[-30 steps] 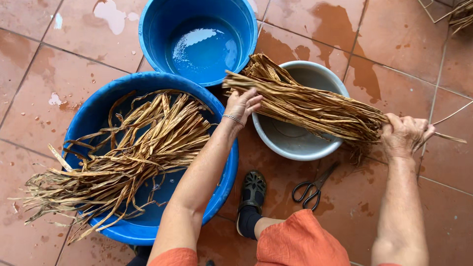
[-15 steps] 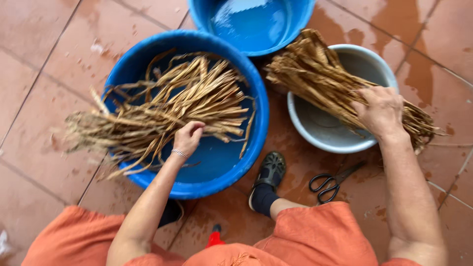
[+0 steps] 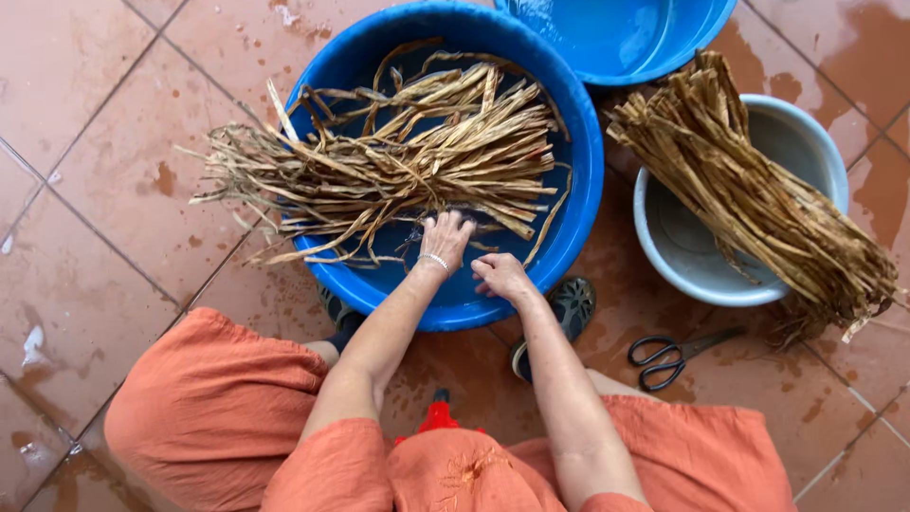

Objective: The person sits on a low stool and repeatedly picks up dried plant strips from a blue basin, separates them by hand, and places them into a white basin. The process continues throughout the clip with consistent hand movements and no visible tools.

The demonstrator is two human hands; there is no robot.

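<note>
While both hands hover with loose, empty fingers, left hand [image 3: 445, 237] touches dry tan leaf strips [image 3: 398, 166] splayed across a blue basin [image 3: 578, 190]; right hand [image 3: 502, 277] rests beside.

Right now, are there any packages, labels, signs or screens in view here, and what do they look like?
None in view: no package, label, sign or screen.
What is there bears no visible print: a large blue basin of dried strips, a second blue basin above it, a pale bowl with a bundle across it, black scissors on the tiled floor.
</note>
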